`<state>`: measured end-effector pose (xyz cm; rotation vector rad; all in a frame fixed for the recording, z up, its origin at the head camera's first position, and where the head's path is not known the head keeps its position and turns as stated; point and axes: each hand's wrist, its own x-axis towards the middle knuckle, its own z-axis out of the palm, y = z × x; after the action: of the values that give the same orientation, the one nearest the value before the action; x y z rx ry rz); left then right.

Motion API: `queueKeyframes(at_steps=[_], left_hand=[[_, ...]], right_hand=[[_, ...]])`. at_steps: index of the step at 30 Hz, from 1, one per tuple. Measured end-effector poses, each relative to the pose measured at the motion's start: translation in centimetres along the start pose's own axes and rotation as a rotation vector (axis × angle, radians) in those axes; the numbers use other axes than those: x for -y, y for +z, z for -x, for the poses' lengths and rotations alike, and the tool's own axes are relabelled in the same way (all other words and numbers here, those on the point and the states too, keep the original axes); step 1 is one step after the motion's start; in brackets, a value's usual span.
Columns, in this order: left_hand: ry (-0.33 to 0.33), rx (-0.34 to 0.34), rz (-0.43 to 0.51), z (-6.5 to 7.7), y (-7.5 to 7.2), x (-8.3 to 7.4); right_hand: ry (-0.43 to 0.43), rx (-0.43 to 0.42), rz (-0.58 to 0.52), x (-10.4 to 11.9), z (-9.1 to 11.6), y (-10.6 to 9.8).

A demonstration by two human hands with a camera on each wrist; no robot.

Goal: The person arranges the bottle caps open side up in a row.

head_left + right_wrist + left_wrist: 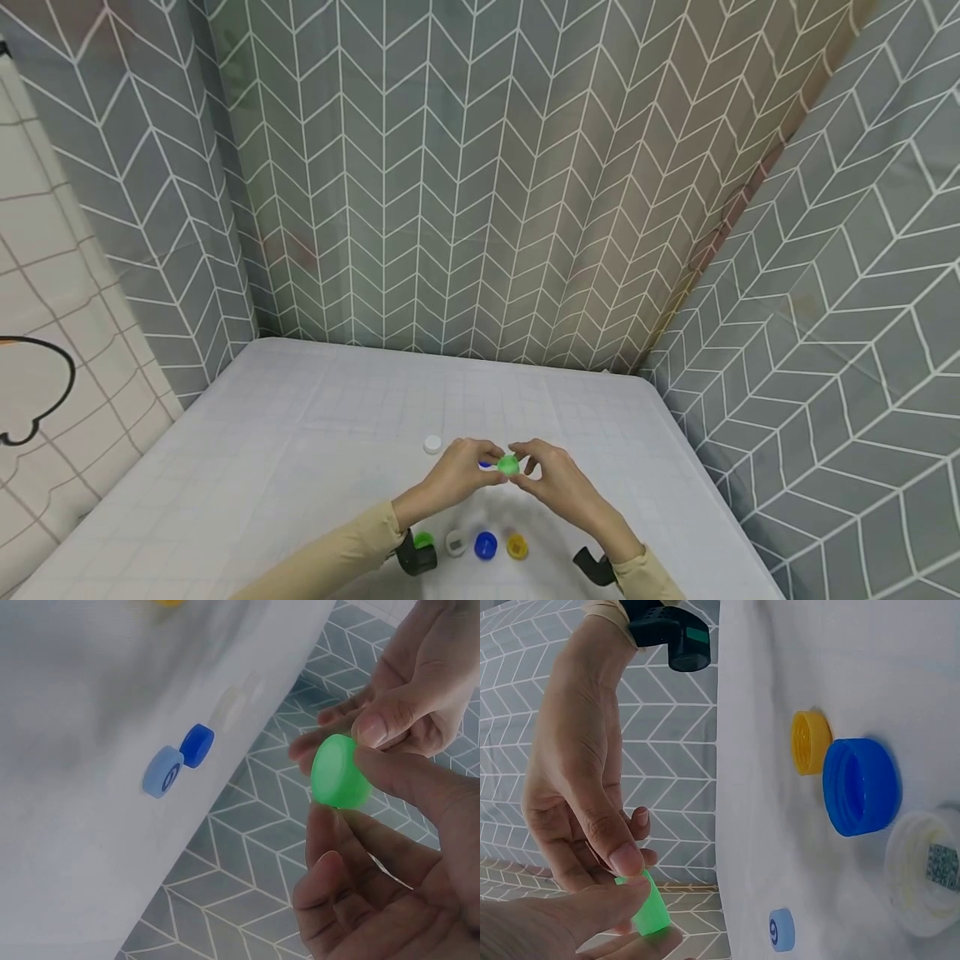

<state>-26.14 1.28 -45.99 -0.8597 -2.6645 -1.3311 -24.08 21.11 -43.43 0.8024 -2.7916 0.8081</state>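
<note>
A bright green bottle cap (508, 465) is held up above the table between both hands. My left hand (467, 468) pinches it from the left, thumb on the near side. From the other side my right hand (555, 477) grips it; in the right wrist view the right thumb and a finger press its rim. That view shows the cap's round face (337, 771) tilted, with the left thumb touching its upper edge. Beyond the hands, a light blue cap (163, 772) with a dark spiral mark lies by a dark blue cap (197, 745).
Nearer the body, a green cap (423, 540), a white cap (455, 543) with a patterned square inside, a blue cap (486, 546) and a yellow cap (517, 546) form a row. Another white cap (432, 444) lies farther back on the white table (337, 400). Patterned curtains (450, 167) surround it.
</note>
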Motion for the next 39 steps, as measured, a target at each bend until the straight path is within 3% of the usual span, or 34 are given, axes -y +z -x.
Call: queueKeyframes(at_steps=[16,24,34,39], left_hand=[[0.037,-0.026,-0.066,-0.1,1.3,-1.5],[0.065,-0.014,-0.217,0.0,3.5,-2.3],[0.061,0.046,-0.259,0.6,6.2,-2.5],[0.064,0.071,-0.330,1.2,7.0,-2.7]], right_hand=[[-0.021,0.080,0.075,0.4,0.9,-2.2],[-0.005,0.187,0.105,0.1,1.6,-3.1],[0.111,0.380,0.087,0.2,2.6,-3.4],[0.147,0.448,0.083,-0.2,3.1,-2.7]])
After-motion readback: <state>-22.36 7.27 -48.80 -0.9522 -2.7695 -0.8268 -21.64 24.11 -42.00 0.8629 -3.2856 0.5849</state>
